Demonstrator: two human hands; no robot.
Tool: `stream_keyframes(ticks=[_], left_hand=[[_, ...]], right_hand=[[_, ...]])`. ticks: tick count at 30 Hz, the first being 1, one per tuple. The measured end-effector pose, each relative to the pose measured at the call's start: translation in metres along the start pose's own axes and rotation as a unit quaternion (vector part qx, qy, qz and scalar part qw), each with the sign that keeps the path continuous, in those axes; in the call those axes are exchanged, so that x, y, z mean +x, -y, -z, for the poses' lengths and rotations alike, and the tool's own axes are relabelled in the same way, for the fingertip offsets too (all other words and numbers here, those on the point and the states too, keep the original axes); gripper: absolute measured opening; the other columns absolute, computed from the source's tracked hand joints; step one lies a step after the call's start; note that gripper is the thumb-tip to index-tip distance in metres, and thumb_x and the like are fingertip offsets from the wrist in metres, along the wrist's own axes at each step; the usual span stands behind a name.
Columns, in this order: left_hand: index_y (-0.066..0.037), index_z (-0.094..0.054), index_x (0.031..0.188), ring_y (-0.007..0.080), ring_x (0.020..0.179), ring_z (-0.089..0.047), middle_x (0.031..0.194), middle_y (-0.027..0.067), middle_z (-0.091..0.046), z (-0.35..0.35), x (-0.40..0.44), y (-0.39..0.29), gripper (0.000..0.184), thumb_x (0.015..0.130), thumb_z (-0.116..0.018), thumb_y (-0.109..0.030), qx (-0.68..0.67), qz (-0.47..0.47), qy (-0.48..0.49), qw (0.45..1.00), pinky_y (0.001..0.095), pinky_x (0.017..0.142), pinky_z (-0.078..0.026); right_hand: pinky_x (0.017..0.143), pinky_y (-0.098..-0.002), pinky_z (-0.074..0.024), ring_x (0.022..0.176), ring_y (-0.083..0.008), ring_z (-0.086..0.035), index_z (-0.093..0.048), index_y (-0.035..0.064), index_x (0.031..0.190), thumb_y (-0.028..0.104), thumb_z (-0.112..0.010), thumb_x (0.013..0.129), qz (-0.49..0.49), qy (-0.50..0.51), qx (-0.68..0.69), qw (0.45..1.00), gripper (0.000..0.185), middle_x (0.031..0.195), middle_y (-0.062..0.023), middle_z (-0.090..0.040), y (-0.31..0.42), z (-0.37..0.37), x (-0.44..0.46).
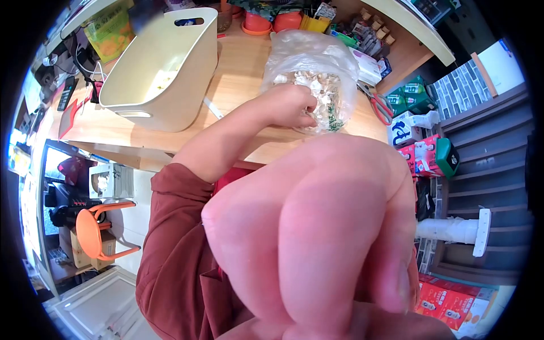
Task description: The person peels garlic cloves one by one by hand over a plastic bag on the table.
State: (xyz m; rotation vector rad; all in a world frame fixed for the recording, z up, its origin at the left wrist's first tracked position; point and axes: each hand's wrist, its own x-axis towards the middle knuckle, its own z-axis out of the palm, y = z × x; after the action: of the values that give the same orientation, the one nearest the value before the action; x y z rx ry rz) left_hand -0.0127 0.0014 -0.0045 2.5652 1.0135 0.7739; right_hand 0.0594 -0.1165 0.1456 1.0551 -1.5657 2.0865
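Note:
My left hand (292, 106) reaches across the table to a clear plastic bag (306, 48). Its fingers are curled at the bag's near side; whatever they hold is hidden. Inside the bag lie small white and brown flaky pieces (323, 90), with some green print showing on the plastic near them. Very close to the camera, my right hand (323, 221) fills the lower middle of the view. Its large, blurred fingers are bent inward, and I cannot make out anything in them. To the left of my left forearm stands a deep cream bin (195, 85) holding a few small yellowish bits.
Red-handled scissors (381, 107) lie right of the bag. Orange pots (258, 24) and small packets line the table's back. A remote control (67, 93) lies at the far left. An orange stool (89, 233) stands below left; drink cartons (422, 156) are stacked at the right.

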Motion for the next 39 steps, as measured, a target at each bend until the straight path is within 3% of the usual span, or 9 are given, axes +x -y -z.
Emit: stream_keyframes(ticks=[22, 24, 27, 29, 31, 33, 35, 37, 39], left_hand=[[-0.005, -0.062, 0.084, 0.0303, 0.077, -0.059, 0.079, 0.0141, -0.06, 0.007, -0.002, -0.007, 0.024, 0.066, -0.068, -0.019, -0.063, -0.012, 0.064, 0.996, 0.0385, 0.067, -0.046], [-0.005, -0.062, 0.085, 0.0298, 0.077, -0.059, 0.08, 0.0144, -0.06, 0.008, -0.002, -0.007, 0.02, 0.069, -0.066, -0.016, -0.08, -0.032, 0.043, 0.995, 0.037, 0.067, -0.046], [-0.004, -0.062, 0.086, 0.0288, 0.077, -0.059, 0.08, 0.0144, -0.061, 0.009, 0.0, -0.007, 0.019, 0.07, -0.064, -0.015, -0.202, 0.038, -0.028, 0.978, 0.0363, 0.066, -0.046], [-0.004, -0.062, 0.087, 0.0281, 0.077, -0.06, 0.081, 0.0145, -0.061, 0.007, 0.004, -0.008, 0.018, 0.071, -0.063, -0.014, -0.284, 0.081, -0.072, 0.953, 0.0359, 0.066, -0.046], [-0.002, -0.061, 0.091, 0.0212, 0.069, -0.06, 0.076, 0.0116, -0.061, -0.001, 0.009, -0.002, 0.018, 0.078, -0.06, -0.014, -0.228, 0.116, -0.118, 0.96, 0.0316, 0.061, -0.046], [-0.002, -0.06, 0.094, 0.0161, 0.063, -0.057, 0.071, 0.0087, -0.059, -0.006, 0.014, 0.002, 0.02, 0.082, -0.057, -0.017, -0.262, 0.189, -0.13, 0.937, 0.0289, 0.057, -0.044], [-0.001, -0.059, 0.097, 0.0091, 0.055, -0.05, 0.063, 0.0039, -0.054, -0.014, 0.013, 0.01, 0.022, 0.087, -0.053, -0.02, -0.297, 0.218, -0.16, 0.916, 0.0242, 0.051, -0.04], [0.0, -0.058, 0.097, 0.0089, 0.055, -0.049, 0.063, 0.0036, -0.054, -0.014, 0.014, 0.011, 0.023, 0.088, -0.053, -0.02, -0.297, 0.26, -0.164, 0.904, 0.0242, 0.051, -0.04], [0.0, -0.058, 0.096, 0.0089, 0.056, -0.049, 0.063, 0.0036, -0.054, -0.012, 0.015, 0.008, 0.022, 0.088, -0.053, -0.02, -0.295, 0.278, -0.168, 0.898, 0.0244, 0.052, -0.04]], right_hand=[[0.058, -0.0247, -0.0392, 0.071, -0.0177, -0.048, -0.063, 0.0065, 0.087, 0.039, -0.06, 0.082, 0.047, -0.032, -0.046, 0.997, 0.034, 0.087, -0.0107, -0.054, 0.013, 0.014, -0.031], [0.061, -0.0244, -0.0404, 0.073, -0.0161, -0.049, -0.06, 0.004, 0.09, 0.033, -0.06, 0.082, 0.028, -0.052, -0.062, 0.996, 0.03, 0.089, -0.0101, -0.054, 0.016, 0.029, -0.044], [0.067, -0.0239, -0.0422, 0.076, -0.0138, -0.052, -0.056, 0.0002, 0.093, 0.024, -0.06, 0.083, -0.016, -0.126, -0.127, 0.984, 0.027, 0.091, -0.0092, -0.055, 0.031, 0.054, -0.083], [0.067, -0.0228, -0.0431, 0.075, -0.012, -0.053, -0.055, 0.0002, 0.093, 0.019, -0.059, 0.084, -0.055, -0.235, -0.202, 0.949, 0.021, 0.088, -0.0065, -0.056, 0.038, 0.063, -0.111], [0.062, -0.0221, -0.0408, 0.071, -0.0102, -0.05, -0.053, 0.0035, 0.089, 0.02, -0.055, 0.086, -0.159, -0.404, -0.321, 0.842, 0.017, 0.082, -0.0046, -0.055, 0.043, 0.069, -0.137], [0.06, -0.0239, -0.0422, 0.069, -0.0095, -0.053, -0.054, 0.0041, 0.089, 0.02, -0.059, 0.084, -0.203, -0.472, -0.436, 0.739, 0.017, 0.075, -0.0018, -0.056, 0.04, 0.087, -0.169], [0.059, -0.0261, -0.0428, 0.066, -0.0107, -0.054, -0.055, 0.004, 0.087, 0.022, -0.06, 0.084, -0.245, -0.504, -0.519, 0.646, 0.019, 0.071, -0.0022, -0.057, 0.032, 0.099, -0.194], [0.057, -0.0288, -0.0428, 0.064, -0.014, -0.055, -0.053, 0.0031, 0.084, 0.026, -0.059, 0.084, -0.287, -0.507, -0.576, 0.574, 0.023, 0.069, -0.0057, -0.057, 0.025, 0.106, -0.206], [0.059, -0.0319, -0.0431, 0.065, -0.0198, -0.056, -0.052, 0.0027, 0.083, 0.03, -0.058, 0.084, -0.324, -0.494, -0.565, 0.576, 0.028, 0.069, -0.0096, -0.057, 0.021, 0.107, -0.207]])
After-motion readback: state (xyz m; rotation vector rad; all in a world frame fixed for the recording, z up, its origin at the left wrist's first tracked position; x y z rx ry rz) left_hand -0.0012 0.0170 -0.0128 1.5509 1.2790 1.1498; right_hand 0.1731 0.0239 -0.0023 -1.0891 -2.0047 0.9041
